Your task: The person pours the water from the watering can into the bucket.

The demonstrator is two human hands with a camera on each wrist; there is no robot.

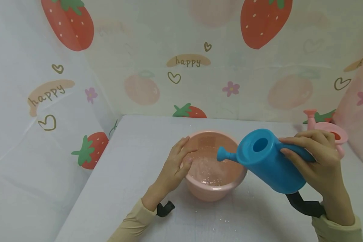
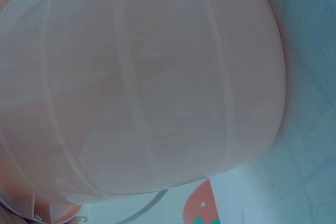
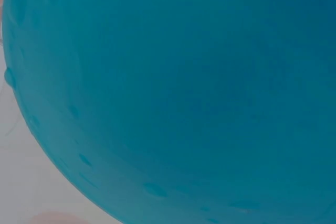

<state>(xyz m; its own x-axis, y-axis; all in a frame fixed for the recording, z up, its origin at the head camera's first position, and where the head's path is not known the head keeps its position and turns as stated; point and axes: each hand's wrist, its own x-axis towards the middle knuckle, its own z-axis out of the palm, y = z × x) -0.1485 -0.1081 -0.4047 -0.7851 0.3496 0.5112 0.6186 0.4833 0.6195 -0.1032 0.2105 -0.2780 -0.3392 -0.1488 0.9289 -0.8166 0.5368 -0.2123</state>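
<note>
In the head view my right hand (image 1: pixel 319 161) grips the handle of a blue watering can (image 1: pixel 272 171). The can is tilted, with its round top opening in sight and its spout pointing left over a pink basin (image 1: pixel 213 193). Rippled, glinting water (image 1: pixel 211 168) lies inside the basin. My left hand (image 1: pixel 173 164) rests at the basin's left rim, fingers extended and thumb apart from them. The basin's ribbed outer wall (image 2: pixel 142 82) fills most of the left wrist view. Drops cling to the can's rounded blue surface (image 3: pixel 157 103), seen close up in the right wrist view.
Behind my right hand stands a pink watering can (image 1: pixel 311 119), partly covered by the hand. Water drops (image 1: pixel 227 221) dot the white table (image 1: pixel 133 148) in front of the basin. A strawberry-printed sheet (image 1: pixel 109 60) hangs along the back and sides.
</note>
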